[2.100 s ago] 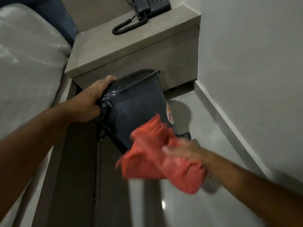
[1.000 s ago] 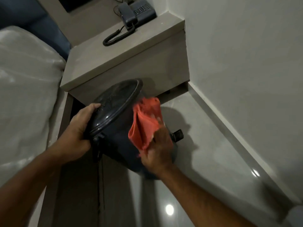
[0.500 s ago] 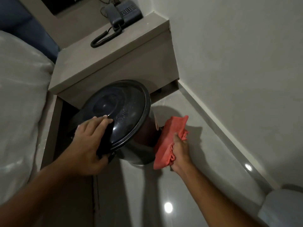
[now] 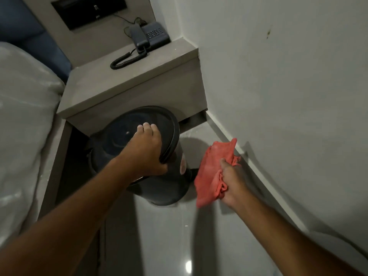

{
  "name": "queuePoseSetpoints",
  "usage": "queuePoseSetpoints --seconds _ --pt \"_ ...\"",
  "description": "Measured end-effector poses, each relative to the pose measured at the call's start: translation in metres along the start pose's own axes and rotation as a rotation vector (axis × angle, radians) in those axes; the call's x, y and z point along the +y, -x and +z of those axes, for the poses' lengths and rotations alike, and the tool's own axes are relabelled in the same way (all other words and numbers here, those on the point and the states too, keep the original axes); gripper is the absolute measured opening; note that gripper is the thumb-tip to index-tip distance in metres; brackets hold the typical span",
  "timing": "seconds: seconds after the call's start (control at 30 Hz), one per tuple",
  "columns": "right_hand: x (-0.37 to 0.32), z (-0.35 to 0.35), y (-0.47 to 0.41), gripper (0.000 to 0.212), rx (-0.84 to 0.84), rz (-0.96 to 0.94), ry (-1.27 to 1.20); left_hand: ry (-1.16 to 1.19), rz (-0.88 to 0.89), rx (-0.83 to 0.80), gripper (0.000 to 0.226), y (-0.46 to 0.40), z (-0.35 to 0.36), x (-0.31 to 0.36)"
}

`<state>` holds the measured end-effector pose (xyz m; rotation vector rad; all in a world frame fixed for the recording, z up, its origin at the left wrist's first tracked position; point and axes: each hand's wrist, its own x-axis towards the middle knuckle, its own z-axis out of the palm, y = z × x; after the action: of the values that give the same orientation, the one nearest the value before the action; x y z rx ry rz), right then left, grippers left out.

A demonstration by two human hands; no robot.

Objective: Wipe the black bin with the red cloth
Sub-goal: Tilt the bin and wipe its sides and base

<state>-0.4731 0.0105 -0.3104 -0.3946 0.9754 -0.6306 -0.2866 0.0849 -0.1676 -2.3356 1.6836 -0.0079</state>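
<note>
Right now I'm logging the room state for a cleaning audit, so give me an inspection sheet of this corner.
Surface: glossy grey tiled floor, reflecting ceiling lights.
Job's things: round black plastic bin with its lid shut, standing on the floor by the bedside unit; crumpled red cloth held beside the bin, apparently not touching it.
Clutter: nothing seen.
Grippers: left hand gripping the lid rim; right hand clutching the cloth.
Cables: coiled black cord of the dark corded telephone lying on the beige bedside unit.
Surroundings: white wall on the right; white plastic-wrapped bedding on the left.
</note>
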Motion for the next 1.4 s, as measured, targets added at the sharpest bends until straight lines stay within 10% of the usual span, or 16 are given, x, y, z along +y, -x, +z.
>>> queuePoseSetpoints --seconds 0.13,0.53,0.83,1.1,1.3,1.4 --pt "-0.005 0.007 0.005 0.032 0.020 0.051 -0.081 0.070 0.260 -0.060 0.130 0.053 0.012 -0.049" --pt "0.010 0.010 0.014 0.042 -0.023 0.019 0.117 -0.058 0.092 0.027 0.123 0.056 -0.005 -0.015" --pt "0.054 0.034 -0.001 0.034 -0.055 -0.378 0.547 0.503 -0.023 0.361 0.073 0.027 -0.016 -0.076" --pt "0.034 0.104 -0.066 0.063 0.077 -0.270 0.321 0.527 0.045 0.396 0.092 0.005 -0.016 -0.050" --pt "0.115 0.111 -0.032 0.065 0.002 -0.788 0.504 0.474 0.022 0.316 0.103 0.007 -0.016 -0.062" --pt "0.132 0.089 -0.046 0.059 0.065 -0.501 0.292 0.428 0.018 0.250 0.108 0.011 -0.011 -0.071"
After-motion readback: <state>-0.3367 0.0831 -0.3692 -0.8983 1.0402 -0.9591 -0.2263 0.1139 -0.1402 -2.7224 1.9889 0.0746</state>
